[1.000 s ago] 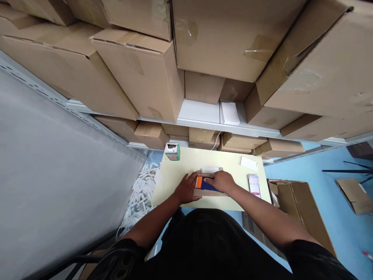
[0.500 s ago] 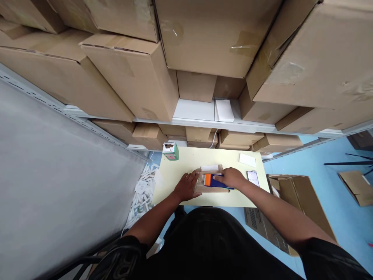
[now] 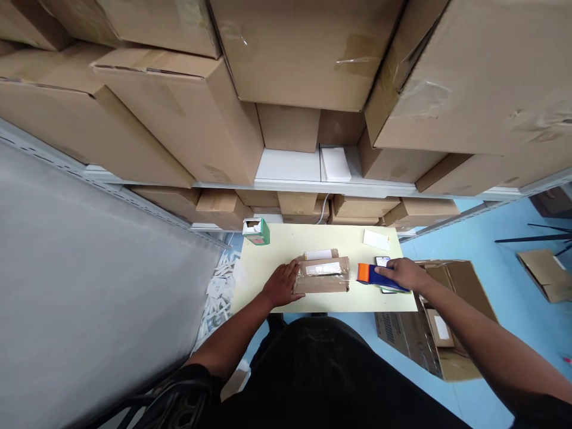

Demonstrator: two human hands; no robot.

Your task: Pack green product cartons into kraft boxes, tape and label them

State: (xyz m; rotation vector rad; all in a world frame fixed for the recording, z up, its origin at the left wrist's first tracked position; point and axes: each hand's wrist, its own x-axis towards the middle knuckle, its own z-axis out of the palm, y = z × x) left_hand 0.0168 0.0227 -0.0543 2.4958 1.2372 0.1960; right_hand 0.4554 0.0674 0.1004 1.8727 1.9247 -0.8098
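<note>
We found the right hand (image 3: 404, 274) gripping a blue-and-orange tape dispenser (image 3: 382, 279); the left hand (image 3: 283, 285) touched a taped carton (image 3: 322, 283), its grip undeterminable.

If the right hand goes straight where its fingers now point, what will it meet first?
Past the dispenser it holds, the right hand would probably first meet the box the left hand touches; height is unclear.

"How does the box (image 3: 322, 283) look?"
"Brown cardboard, lying flat, long side crosswise, a white label on top, shiny clear tape across it."
"And the dispenser (image 3: 376, 278)?"
"Dark blue with an orange end. It's right of the box, apart from it, orange end facing the box."
</note>
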